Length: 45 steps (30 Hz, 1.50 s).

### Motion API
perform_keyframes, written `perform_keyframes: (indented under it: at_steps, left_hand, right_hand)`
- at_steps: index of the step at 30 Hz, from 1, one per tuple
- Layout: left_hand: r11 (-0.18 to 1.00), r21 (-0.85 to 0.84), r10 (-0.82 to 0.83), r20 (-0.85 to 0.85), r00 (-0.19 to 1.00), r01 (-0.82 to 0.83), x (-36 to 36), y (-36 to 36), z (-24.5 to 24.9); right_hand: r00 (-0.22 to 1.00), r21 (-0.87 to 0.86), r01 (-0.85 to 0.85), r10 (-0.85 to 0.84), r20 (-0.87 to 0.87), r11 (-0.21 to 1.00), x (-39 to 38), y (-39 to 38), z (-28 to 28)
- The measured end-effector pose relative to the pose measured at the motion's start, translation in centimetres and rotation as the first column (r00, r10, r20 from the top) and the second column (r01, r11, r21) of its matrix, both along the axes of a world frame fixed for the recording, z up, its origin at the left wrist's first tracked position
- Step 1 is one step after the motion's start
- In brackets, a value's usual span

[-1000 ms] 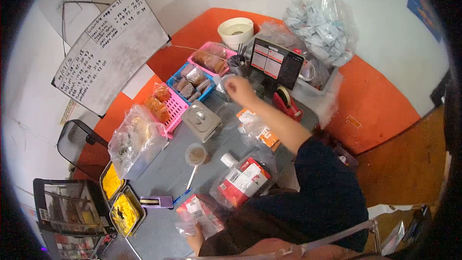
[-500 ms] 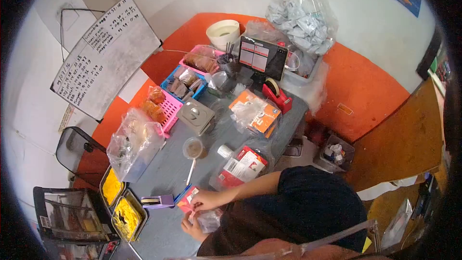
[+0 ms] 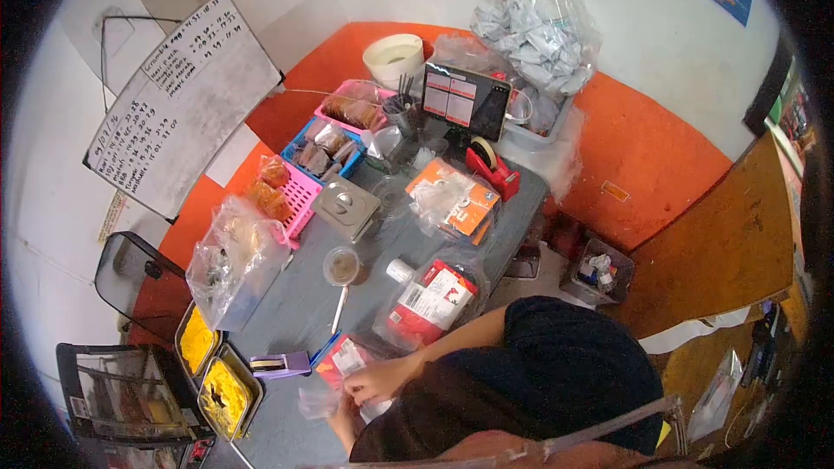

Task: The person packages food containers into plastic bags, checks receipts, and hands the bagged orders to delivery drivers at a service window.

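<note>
Working at near edge of grey surface (image 3: 295,304). Gripping red packet (image 3: 343,358) in its clear wrap with right hand (image 3: 375,379), fingers curled over the packet's near end, probably to steady the slippery wrap. Backing it from below with left hand (image 3: 340,417), mostly hidden under the right forearm, so cannot tell whether clenched or loose. Keeping packet low on the surface, close to the body, just beside purple box (image 3: 280,365) and against a loose clear bag (image 3: 314,399). Leaving larger red bag (image 3: 432,295) just behind, within reach, apart from the hands. Further back: cup (image 3: 342,267) with spoon (image 3: 337,308) leaning out toward the person, steel lidded pan (image 3: 346,206), tape dispenser (image 3: 493,169). At left corner: yellow food trays (image 3: 224,386), well clear of the packets.
</note>
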<state>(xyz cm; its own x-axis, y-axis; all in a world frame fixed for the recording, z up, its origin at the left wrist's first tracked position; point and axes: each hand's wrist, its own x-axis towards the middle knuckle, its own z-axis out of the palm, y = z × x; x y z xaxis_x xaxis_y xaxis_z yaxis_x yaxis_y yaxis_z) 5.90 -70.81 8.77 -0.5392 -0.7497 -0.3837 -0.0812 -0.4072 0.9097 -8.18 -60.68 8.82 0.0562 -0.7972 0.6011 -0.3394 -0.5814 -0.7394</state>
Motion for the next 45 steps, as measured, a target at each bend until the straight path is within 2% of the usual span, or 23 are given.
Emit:
perform_keyframes:
  at_steps: [1,3,4,5,6,7,8,9,10,12,16,20,23,25,26,28,32,34,38,40,41,43,45]
  left_hand:
    - [0.992,0.12,0.035,-0.011,0.999,-0.033,0.3,0.0,-0.2]
    - [0.983,0.166,0.091,-0.056,0.994,-0.08,0.1,0.8,0.2]
    - [0.97,0.211,0.146,-0.105,0.984,-0.122,0.0,1.3,0.5]
    - [0.969,0.212,0.151,-0.105,0.983,-0.127,0.0,1.5,0.2]
    - [0.984,0.169,-0.005,-0.314,0.95,0.061,0.1,1.6,-0.3]
    - [0.968,0.089,-0.162,-0.5,0.851,0.236,0.1,1.7,-0.8]
    - [0.968,0.091,-0.158,-0.499,0.852,0.233,0.2,2.0,-1.2]
    - [0.988,0.051,-0.105,-0.473,0.875,0.146,0.3,2.2,-1.5]
    - [0.998,0.008,-0.049,-0.449,0.892,0.058,0.3,2.4,-1.9]
    - [1.0,-0.029,-0.006,-0.417,0.909,-0.007,0.2,2.4,-2.6]
    - [0.97,-0.178,0.096,-0.34,0.936,-0.164,-0.4,3.3,-2.0]
    - [0.974,-0.166,0.099,-0.301,0.949,-0.155,-0.2,2.8,-3.0]
    - [0.997,-0.064,0.012,-0.305,0.952,-0.033,-0.4,2.6,-3.4]
    - [0.973,-0.226,-0.009,-0.252,0.968,-0.05,-1.4,4.2,-0.5]
    - [0.973,-0.226,-0.009,-0.253,0.967,-0.05,-1.2,4.1,-0.9]
    - [0.931,-0.341,0.049,-0.243,0.969,-0.133,-1.0,3.9,-1.7]
    - [0.978,-0.199,0.01,-0.232,0.973,-0.058,-0.8,3.7,-1.5]
    - [0.933,-0.306,0.134,-0.198,0.971,-0.191,-0.8,4.1,-1.7]
    - [0.946,-0.217,0.198,-0.203,0.959,-0.241,-0.9,4.8,-1.5]
    - [0.917,-0.347,0.126,-0.214,0.969,-0.197,-0.2,3.4,-3.3]
    - [0.917,-0.346,0.129,-0.215,0.968,-0.198,-0.1,3.3,-3.5]
    - [0.984,-0.088,0.122,-0.315,0.941,-0.157,-0.4,3.7,-2.0]
    - [0.978,-0.148,0.097,-0.292,0.951,-0.146,-0.2,3.4,-2.2]
  right_hand:
    - [0.999,0.013,0.025,-0.025,-0.023,1.0,0.2,-0.2,-0.4]
    - [0.998,0.027,0.045,-0.044,-0.044,0.999,0.5,-0.3,-0.6]
    - [0.982,0.158,-0.005,-0.025,0.186,0.987,0.6,-0.2,-0.3]
    - [0.913,0.271,-0.084,-0.035,0.406,0.959,0.5,-0.1,0.0]
    - [0.913,0.273,-0.089,-0.031,0.407,0.958,0.3,0.0,0.0]
    - [0.792,0.384,-0.178,-0.099,0.602,0.906,0.2,0.1,0.1]
    - [0.631,0.463,-0.288,-0.197,0.75,0.838,0.2,0.2,0.0]
    - [0.604,0.45,-0.332,-0.18,0.776,0.829,0.1,-0.1,-0.3]
    - [0.605,0.452,-0.334,-0.179,0.776,0.827,0.1,-0.2,-0.5]
    - [0.604,0.485,-0.405,-0.172,0.778,0.775,0.0,-0.4,-0.7]
    - [0.589,0.469,-0.421,-0.159,0.792,0.777,0.1,0.0,-0.4]
    - [0.567,0.476,-0.369,-0.212,0.796,0.798,0.3,-0.3,-1.1]
    - [0.584,0.485,-0.334,-0.227,0.78,0.808,0.2,-0.4,-1.1]
    - [0.594,0.482,-0.331,-0.218,0.774,0.811,0.0,-0.2,-0.9]
    - [0.615,0.479,-0.351,-0.188,0.766,0.805,0.0,0.0,-0.7]
    - [0.634,0.477,-0.369,-0.159,0.757,0.797,0.0,0.1,-0.6]
    - [0.625,0.466,-0.352,-0.167,0.763,0.812,0.2,0.2,-0.7]
    - [0.629,0.46,-0.345,-0.163,0.761,0.818,0.1,0.0,-1.0]
    - [0.631,0.491,-0.294,-0.219,0.744,0.82,0.2,-0.1,-1.1]
    - [0.65,0.493,-0.278,-0.216,0.728,0.825,0.3,0.1,-0.7]
    - [0.651,0.488,-0.292,-0.203,0.731,0.822,0.3,0.3,-0.5]
    - [0.652,0.487,-0.309,-0.191,0.734,0.817,0.3,0.4,-0.6]
    - [0.636,0.445,-0.348,-0.141,0.759,0.826,0.2,0.4,-0.6]
